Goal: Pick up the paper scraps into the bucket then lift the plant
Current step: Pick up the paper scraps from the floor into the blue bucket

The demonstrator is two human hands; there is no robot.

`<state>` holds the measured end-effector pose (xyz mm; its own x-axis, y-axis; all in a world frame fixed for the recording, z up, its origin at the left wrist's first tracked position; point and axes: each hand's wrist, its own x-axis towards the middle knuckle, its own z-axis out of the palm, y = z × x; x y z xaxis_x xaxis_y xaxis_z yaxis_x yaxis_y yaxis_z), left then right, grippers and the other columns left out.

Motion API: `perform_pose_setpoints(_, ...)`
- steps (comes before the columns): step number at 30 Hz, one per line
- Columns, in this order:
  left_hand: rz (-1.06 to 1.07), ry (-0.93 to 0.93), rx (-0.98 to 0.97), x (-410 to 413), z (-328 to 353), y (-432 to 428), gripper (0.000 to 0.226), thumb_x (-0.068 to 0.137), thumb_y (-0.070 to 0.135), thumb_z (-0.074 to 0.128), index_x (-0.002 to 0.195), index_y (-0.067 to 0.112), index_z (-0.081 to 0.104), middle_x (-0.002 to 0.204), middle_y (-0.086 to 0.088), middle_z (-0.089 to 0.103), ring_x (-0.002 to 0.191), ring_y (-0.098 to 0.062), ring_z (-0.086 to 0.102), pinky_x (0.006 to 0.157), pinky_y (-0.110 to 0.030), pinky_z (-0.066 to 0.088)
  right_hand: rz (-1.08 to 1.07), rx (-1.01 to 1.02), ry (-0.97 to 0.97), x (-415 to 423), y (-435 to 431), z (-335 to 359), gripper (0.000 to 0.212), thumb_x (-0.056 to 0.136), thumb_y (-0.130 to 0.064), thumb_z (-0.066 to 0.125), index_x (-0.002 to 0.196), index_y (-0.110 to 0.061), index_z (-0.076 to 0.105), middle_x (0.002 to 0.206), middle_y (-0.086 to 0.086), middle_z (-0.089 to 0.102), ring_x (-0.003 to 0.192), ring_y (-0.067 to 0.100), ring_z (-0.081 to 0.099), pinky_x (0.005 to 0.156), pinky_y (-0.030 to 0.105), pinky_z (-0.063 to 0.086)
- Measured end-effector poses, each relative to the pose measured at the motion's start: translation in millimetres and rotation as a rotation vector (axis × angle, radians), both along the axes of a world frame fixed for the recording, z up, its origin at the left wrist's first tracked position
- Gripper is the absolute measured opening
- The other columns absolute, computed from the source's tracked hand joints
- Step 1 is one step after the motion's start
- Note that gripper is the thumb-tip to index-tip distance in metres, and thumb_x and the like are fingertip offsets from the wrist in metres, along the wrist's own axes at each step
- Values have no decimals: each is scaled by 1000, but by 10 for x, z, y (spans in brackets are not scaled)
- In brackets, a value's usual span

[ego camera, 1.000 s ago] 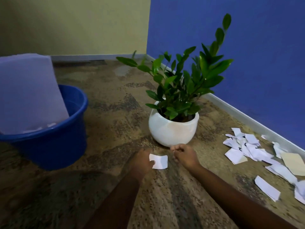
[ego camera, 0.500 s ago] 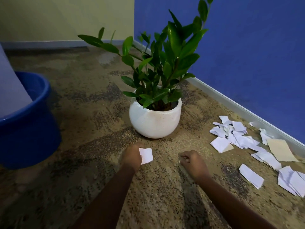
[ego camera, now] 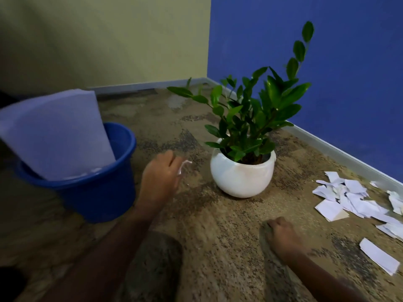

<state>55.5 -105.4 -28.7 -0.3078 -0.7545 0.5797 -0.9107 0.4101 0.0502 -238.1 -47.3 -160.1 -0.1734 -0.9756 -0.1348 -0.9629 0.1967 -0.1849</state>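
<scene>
My left hand (ego camera: 160,174) is raised between the blue bucket (ego camera: 102,192) and the plant, shut on a small white paper scrap (ego camera: 184,165) that sticks out past its fingers. A large white sheet (ego camera: 54,134) leans inside the bucket. The green plant (ego camera: 253,118) stands in a round white pot (ego camera: 241,179) on the floor. My right hand (ego camera: 282,236) rests on the floor as a closed fist, in front of the pot. Several white paper scraps (ego camera: 351,197) lie on the floor at the right, near the blue wall.
The speckled brown floor (ego camera: 207,247) runs to a white skirting board (ego camera: 340,153) under the blue wall on the right and a yellow wall at the back. A single long scrap (ego camera: 379,256) lies apart at the far right.
My left hand has lifted the scrap off the floor and swung it left and up toward the bucket. My right hand has stayed low on the floor as a fist.
</scene>
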Motion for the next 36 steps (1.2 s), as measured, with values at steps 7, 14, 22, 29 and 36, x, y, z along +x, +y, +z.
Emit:
perform_pose_setpoints(7,385,-37,-157,724,406,-80,20,80,-2,65,99,-5,69,85,-27,62,73,-39,61,59,-41,47,28,180,94,173,27,147,46,100,-31,31,143,-15,33,143,11,39,129,24,43,105,30,38)
perform_pose_setpoints(14,745,244,211,848,262,-107,33,90,15,46,113,-8,54,114,-29,51,105,-42,49,90,-47,38,47,262,105,221,44,226,49,99,-35,33,143,-15,32,142,10,40,127,24,46,103,31,42)
perform_pose_setpoints(22,144,-12,27,42,121,-70,49,84,18,59,131,8,51,127,-16,56,118,-30,53,99,-42,42,59,334,93,67,2,314,47,95,-26,45,141,-20,38,138,11,42,124,25,48,99,31,43)
perform_pose_setpoints(29,-278,-324,10,-923,-180,175,52,47,26,84,95,11,75,93,-9,74,80,-23,72,66,-29,59,29,353,111,-395,102,427,46,93,-26,46,137,-13,41,136,15,41,124,30,46,98,32,42)
perform_pose_setpoints(36,-406,-313,169,-1758,-406,377,40,69,21,67,109,15,66,108,-6,67,98,-22,64,83,-27,54,-100,276,84,-1063,374,316,46,93,-24,50,138,-20,41,141,9,41,127,27,45,101,35,43)
